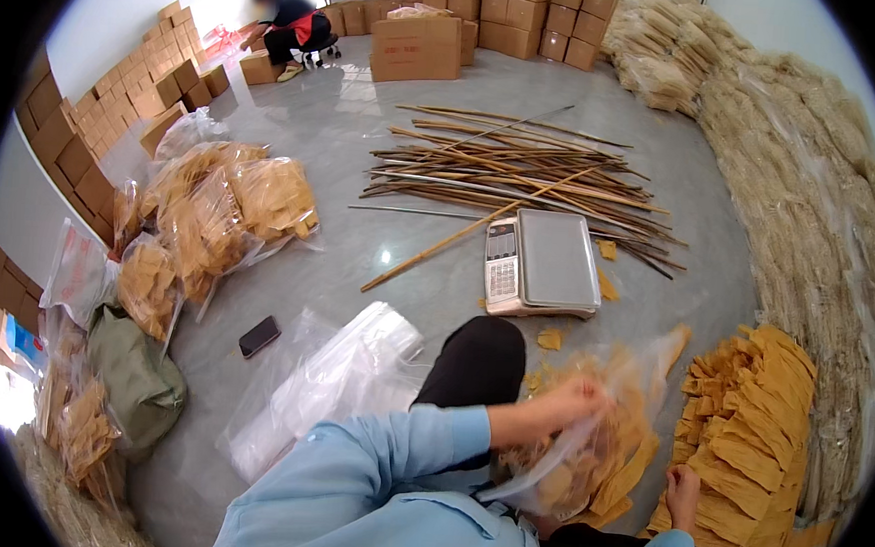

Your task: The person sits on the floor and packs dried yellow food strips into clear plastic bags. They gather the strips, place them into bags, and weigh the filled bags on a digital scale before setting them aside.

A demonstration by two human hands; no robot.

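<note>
My left hand (563, 410) grips the rim of a clear plastic bag (546, 468) that stands before my lap. Yellow, thin dried sheets, possibly tofu skin, fill part of the bag, and some long pieces (626, 477) show at its right side. My right hand (683, 493) has its fingers curled at the left edge of a long stack of the same yellow sheets (746, 450). Whether a sheet is pinched in it is hidden. Beyond my knee, a digital weighing scale (559, 258) with a bare flat pan rests on the grey floor.
Bamboo and metal rods (519, 173) lie behind the scale. To the left are flat plastic bags (333, 380), a phone (260, 336), filled bags (216, 207) and a green sack (134, 379). Pale fibrous bundles (797, 160) line the right wall. A person (291, 28) sits near cardboard boxes (417, 50).
</note>
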